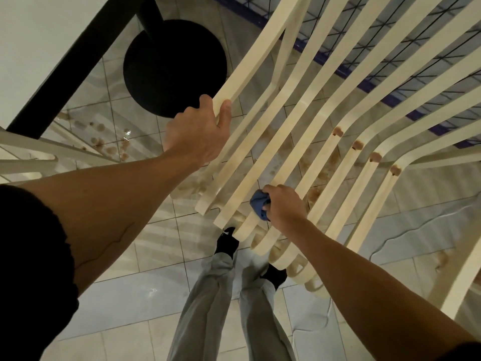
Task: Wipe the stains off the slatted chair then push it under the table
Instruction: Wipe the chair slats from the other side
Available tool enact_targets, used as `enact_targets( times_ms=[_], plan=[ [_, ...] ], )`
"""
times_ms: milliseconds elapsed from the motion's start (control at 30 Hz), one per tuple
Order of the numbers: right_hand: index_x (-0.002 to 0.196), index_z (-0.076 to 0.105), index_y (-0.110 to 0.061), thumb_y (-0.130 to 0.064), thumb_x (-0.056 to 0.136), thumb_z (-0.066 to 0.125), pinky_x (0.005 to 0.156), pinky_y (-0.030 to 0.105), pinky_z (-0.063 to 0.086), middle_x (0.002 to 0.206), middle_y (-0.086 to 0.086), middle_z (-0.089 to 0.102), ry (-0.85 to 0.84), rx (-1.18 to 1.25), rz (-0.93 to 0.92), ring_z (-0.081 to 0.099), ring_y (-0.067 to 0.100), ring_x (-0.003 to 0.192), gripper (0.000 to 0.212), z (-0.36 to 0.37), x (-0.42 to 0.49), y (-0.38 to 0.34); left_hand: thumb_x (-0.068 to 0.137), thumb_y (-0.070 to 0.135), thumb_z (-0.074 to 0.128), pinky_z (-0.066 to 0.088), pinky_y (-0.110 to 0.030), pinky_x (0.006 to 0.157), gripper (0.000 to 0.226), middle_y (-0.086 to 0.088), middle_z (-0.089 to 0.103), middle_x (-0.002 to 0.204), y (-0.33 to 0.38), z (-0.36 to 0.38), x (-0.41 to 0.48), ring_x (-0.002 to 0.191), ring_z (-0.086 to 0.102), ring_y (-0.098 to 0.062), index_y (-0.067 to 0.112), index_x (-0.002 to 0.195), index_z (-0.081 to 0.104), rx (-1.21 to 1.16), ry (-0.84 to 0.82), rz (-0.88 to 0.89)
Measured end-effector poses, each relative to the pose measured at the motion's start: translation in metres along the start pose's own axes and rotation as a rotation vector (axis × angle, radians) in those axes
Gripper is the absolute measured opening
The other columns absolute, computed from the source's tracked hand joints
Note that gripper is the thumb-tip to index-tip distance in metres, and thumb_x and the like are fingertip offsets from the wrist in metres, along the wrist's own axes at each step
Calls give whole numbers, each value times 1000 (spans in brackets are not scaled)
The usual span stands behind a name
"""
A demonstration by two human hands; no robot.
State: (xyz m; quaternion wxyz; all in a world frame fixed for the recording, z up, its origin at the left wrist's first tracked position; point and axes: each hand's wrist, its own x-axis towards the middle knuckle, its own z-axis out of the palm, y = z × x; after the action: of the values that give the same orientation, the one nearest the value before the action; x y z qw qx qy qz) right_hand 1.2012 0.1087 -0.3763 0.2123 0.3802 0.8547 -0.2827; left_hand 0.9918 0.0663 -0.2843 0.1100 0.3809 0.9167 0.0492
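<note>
My left hand [197,131] reaches out straight, fingers curled round the outer slat of the slatted chair [263,48] beside the table [31,35]. My right hand [285,207] clutches a bunched blue cloth [257,204], seemingly pressed onto a seat slat.

Pale floor tiles [156,295] w/ brown spots [110,149], blue grid tiling [442,130] top R, 2nd white chair [26,162] far L

slatted chair [305,110]: cream, tilted | stains [358,145]: brown, on slats | table [39,48]: white, beside
</note>
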Motion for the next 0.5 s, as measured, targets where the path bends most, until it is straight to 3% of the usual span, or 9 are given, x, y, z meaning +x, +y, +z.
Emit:
enact_targets(
  times_ms=[167, 367, 500],
  plan=[
    [119, 58, -14, -7, 86, 60, 69, 32, 41, 102, 10, 57, 70, 97, 13, 56, 30, 99, 33, 25, -23, -11, 101, 55, 20, 24, -26, 50, 54, -6, 45, 88, 1, 0, -1, 71, 45, -21, 9, 118, 42, 2, 10, 1],
    [106, 59, -13, -7, 89, 58, 65, 31, 33, 93, 5, 53, 50, 136, -39, 55, 26, 91, 18, 51, -51, -24, 101, 55, 20, 26, -28, 53, 54, -7, 45, 86, 1, -1, 0, 70, 44, -22, 8, 118, 42, -5, 9, -11],
    [108, 64, -16, -8, 88, 58, 66, 29, 38, 92, 3, 55, 64, 161, -27, 56, 23, 87, 22, 41, -37, -12, 101, 55, 19, 24, -28, 50, 55, -7, 45, 86, 1, 0, -1, 70, 44, -21, 9, 120, 42, 4, 15, -7]
  ],
)
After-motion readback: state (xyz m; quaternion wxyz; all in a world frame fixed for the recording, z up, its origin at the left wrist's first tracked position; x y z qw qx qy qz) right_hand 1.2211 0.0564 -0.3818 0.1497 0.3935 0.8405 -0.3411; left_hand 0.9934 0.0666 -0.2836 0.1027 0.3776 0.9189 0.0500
